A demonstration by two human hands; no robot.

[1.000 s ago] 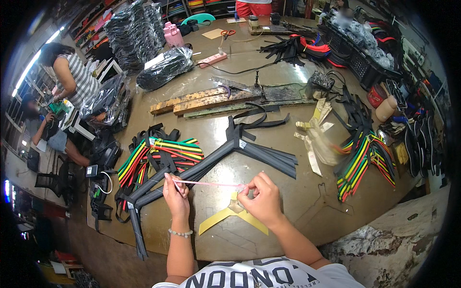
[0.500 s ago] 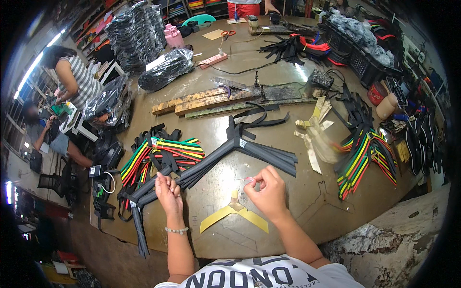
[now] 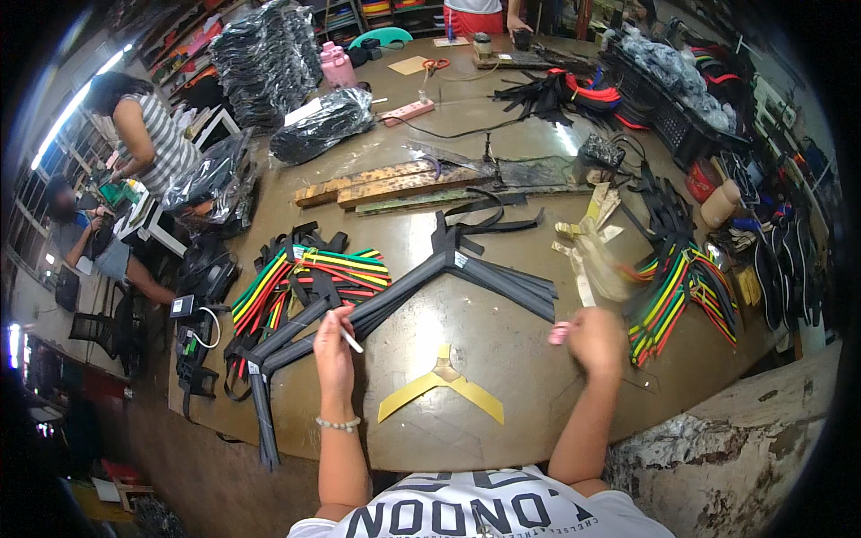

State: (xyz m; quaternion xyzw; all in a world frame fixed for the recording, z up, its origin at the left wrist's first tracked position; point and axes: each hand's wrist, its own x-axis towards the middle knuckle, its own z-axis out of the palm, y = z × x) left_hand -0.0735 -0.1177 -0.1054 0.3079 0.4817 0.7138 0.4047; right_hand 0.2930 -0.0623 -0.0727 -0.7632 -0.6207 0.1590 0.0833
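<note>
My left hand (image 3: 334, 354) is closed on a slim white stick (image 3: 352, 340) that pokes out between thumb and fingers. It hovers over a bundle of black straps (image 3: 395, 300) joined in Y shapes. My right hand (image 3: 596, 342), slightly blurred, is closed with a small pink thing (image 3: 560, 334) at its fingertips; its kind is unclear. Between my forearms a yellow three-armed piece (image 3: 414, 394) lies on the brown table, touched by neither hand. Beyond my right hand lies a pile of cream and yellow strips (image 3: 587, 255), partly blurred.
Striped strap bundles (image 3: 359, 269) lie left, with others (image 3: 682, 305) right. Wooden bars (image 3: 404, 186) cross mid-table. Plastic-wrapped goods (image 3: 321, 130), a pink bottle (image 3: 336, 65) and a pink power strip (image 3: 408, 112) stand farther back. A black crate (image 3: 659, 99) is at far right. Other people are nearby.
My right hand has swung right, away from above the yellow piece, toward the cream strips. My left hand has shifted slightly right, and a white stick now shows in it.
</note>
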